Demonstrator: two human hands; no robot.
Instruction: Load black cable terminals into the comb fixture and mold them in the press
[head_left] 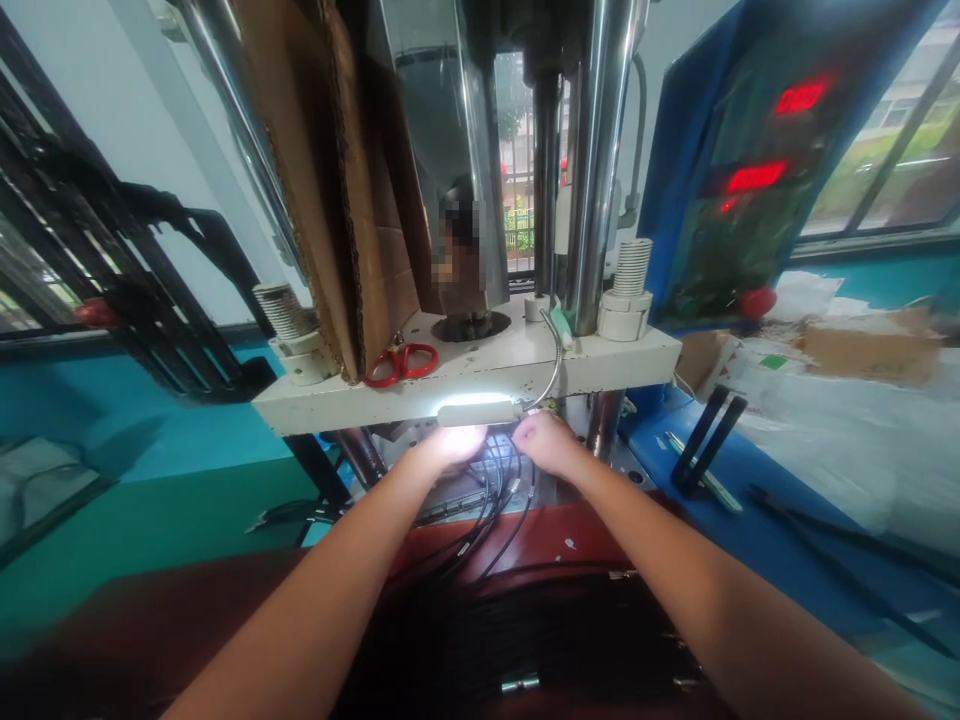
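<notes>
Both my arms reach under the cream-coloured plate of a press (600, 370). My left hand (459, 445) is beneath a lit lamp bar (476, 413); glare and the lamp hide its fingers. Just to the right, my right hand (547, 442) is closed, its fingers curled in beside the cables. What it pinches is too small to make out. Several thin black cables (491, 490) with small pale tags run from between my hands down toward me. They cross a metal fixture (450, 507) in the press opening.
Red-handled scissors (401, 364) lie on the plate beside upright cardboard (330, 200). A dark bundle of cables (510, 640) sits close in front of me. Right of the press stand a blue control box (690, 150) with red displays and a blue surface (667, 450) holding tools.
</notes>
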